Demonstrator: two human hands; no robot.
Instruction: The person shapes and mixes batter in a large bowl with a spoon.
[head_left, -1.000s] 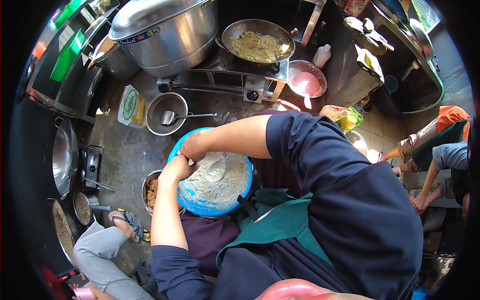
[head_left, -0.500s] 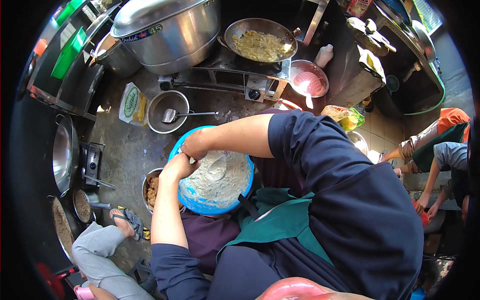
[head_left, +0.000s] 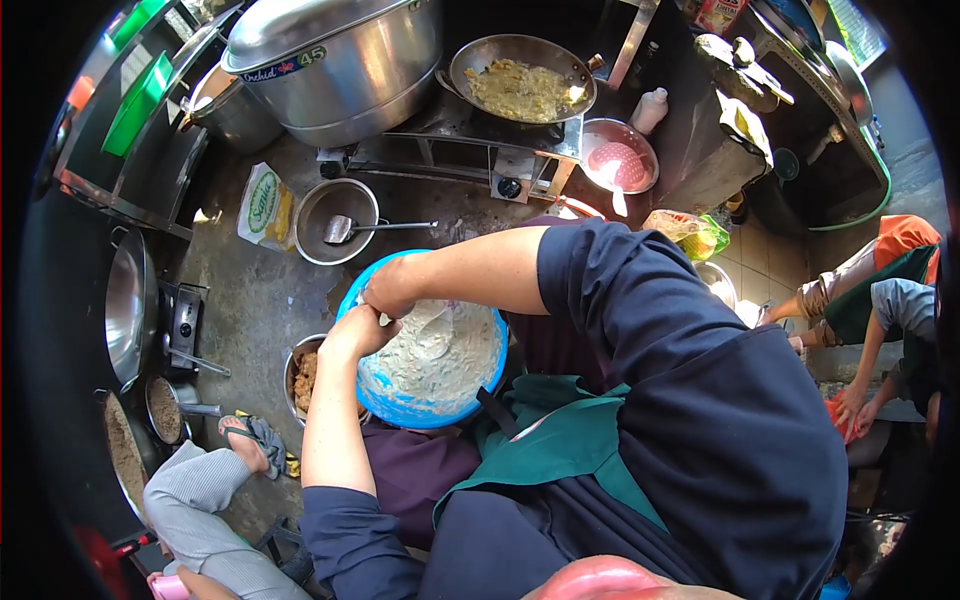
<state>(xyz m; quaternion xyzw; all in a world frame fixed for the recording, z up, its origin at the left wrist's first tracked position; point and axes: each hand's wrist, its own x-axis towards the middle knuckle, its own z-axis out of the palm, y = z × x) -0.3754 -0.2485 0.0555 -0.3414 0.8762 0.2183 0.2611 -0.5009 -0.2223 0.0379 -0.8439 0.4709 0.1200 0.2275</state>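
Note:
A blue bowl [head_left: 487, 392] of thick, pale batter [head_left: 440, 355] stands in front of me. My left hand [head_left: 366, 332] and my right hand [head_left: 392, 287] meet over its left rim, the knuckles close together. Both sets of fingers are curled in, and whatever they hold, if anything, is hidden behind them. Partly beneath my left forearm is a metal pot [head_left: 292, 372] with brown fried pieces [head_left: 306, 382] in it.
Ahead, a wok [head_left: 575, 68] of frying food sits on a stove beside a large steamer [head_left: 350, 90]. A strainer bowl [head_left: 310, 235] with a spatula [head_left: 340, 230] lies on the floor near an oil pouch [head_left: 265, 210]. Co-workers' legs are at lower left; another person's hands [head_left: 855, 405] are at right.
My two hands keep the same place over the bowl's rim. At the right, the other person's hands have shifted slightly around a red item.

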